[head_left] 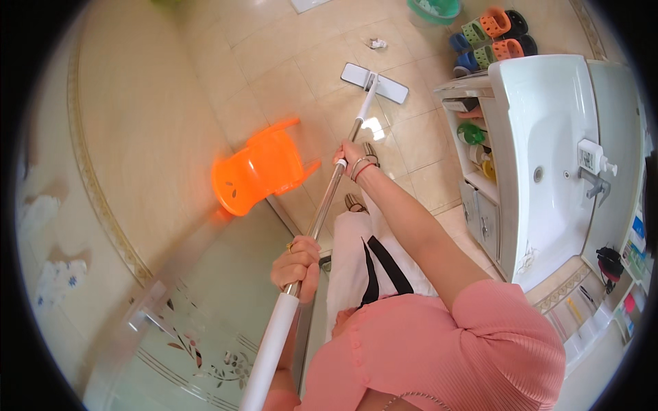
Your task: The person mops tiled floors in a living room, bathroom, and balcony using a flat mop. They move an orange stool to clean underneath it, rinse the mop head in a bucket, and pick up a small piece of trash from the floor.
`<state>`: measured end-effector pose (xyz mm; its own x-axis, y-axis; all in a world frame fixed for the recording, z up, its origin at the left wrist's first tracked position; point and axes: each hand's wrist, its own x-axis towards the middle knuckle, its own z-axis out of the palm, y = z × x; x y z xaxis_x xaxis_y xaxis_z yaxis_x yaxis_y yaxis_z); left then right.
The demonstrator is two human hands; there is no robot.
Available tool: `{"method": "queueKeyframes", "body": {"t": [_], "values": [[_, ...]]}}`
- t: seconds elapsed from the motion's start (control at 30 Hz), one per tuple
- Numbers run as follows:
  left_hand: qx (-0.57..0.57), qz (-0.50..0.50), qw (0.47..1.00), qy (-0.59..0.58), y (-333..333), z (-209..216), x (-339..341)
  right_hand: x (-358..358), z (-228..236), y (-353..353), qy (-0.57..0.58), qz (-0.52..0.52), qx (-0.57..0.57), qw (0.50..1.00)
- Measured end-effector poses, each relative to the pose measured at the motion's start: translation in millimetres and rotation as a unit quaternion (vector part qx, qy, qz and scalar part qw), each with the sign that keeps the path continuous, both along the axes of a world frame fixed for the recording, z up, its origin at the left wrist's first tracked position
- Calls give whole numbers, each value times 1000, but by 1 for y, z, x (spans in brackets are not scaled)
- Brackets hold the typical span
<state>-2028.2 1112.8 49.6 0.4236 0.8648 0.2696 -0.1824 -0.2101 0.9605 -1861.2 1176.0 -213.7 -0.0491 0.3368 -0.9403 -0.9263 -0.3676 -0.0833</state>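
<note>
A flat mop (392,89) with a white rectangular head and a long silver-and-white handle runs diagonally across the view. Its head lies on the beige tiled floor (274,89). My right hand (351,155) grips the handle partway down, at a white collar. Closer to my body, my left hand (296,266) is wrapped round the metal shaft just below the white upper grip. Beyond the mop head lies a small crumpled white scrap (377,44). The underside of the mop head is hidden.
A small orange plastic chair (264,164) stands left of the handle, beside a frosted glass panel (199,301). On the right is a white washbasin (548,116) over an open-shelved cabinet (483,205). Several clogs (495,51) and a green basin (434,9) are at the far right.
</note>
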Motion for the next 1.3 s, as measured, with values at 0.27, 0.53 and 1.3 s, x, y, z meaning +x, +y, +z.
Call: {"method": "queueKeyframes", "body": {"t": [0.27,0.53,1.3], "values": [[7,-13,1000,27,69,-5,58,63,7,71,-12,-2,18,1000],[12,-19,999,49,74,7,108,108,14,81,-23,13,36,999],[74,-195,976,64,109,106,68,54,137,-46,-669,262,202,666]]}}
